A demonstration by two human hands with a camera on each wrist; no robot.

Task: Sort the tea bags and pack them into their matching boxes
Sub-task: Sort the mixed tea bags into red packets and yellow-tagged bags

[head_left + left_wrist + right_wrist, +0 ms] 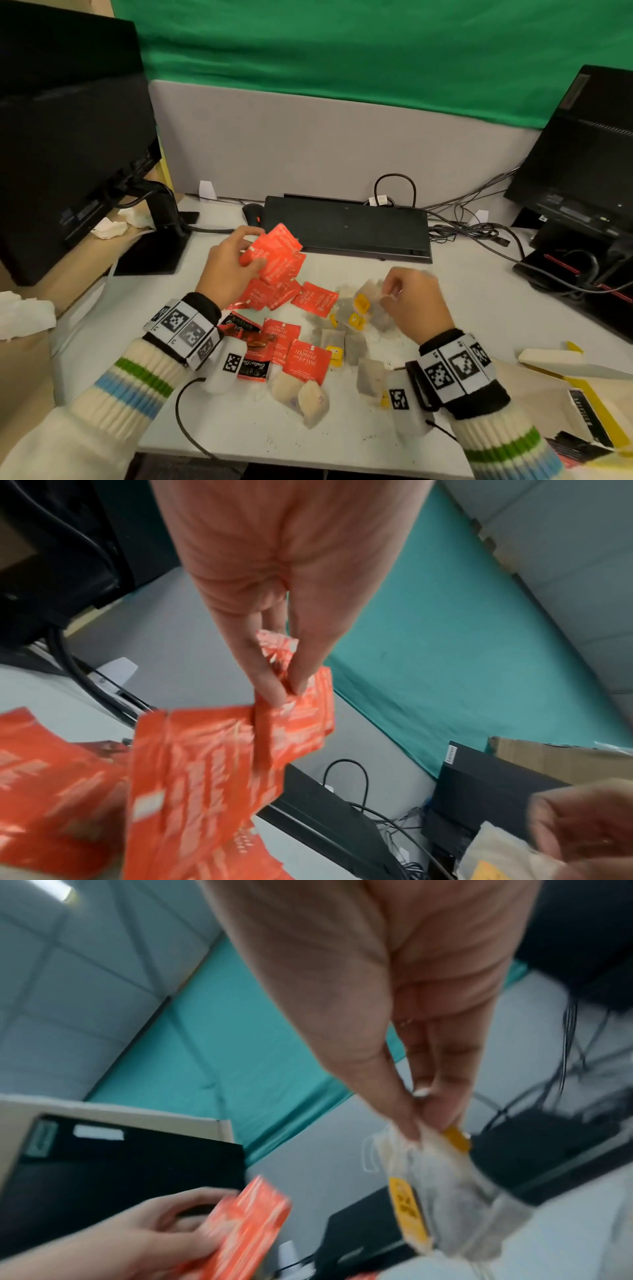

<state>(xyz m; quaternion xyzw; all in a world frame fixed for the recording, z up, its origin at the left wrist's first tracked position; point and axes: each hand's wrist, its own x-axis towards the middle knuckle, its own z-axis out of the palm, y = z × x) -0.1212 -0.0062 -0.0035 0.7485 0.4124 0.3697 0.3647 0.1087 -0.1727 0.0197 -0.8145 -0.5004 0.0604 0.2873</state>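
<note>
At the desk's right edge, an opened yellow box [582, 387] lies flap up; its contents look hidden from here. Left hand [227, 267] is raised over the desk [342, 431], thumb and fingers pinching a fan of red sachets [279, 255]. Right hand [416, 301] pinches paper tea bags with yellow tags [441, 1177] just above the pile. More red sachets on the desk [308, 359] and loose paper bags [313, 401] lie mixed between the wrists. Behind them sits a black keyboard [346, 226], with monitors [68, 137] on both sides and cables [479, 233] at right.
</note>
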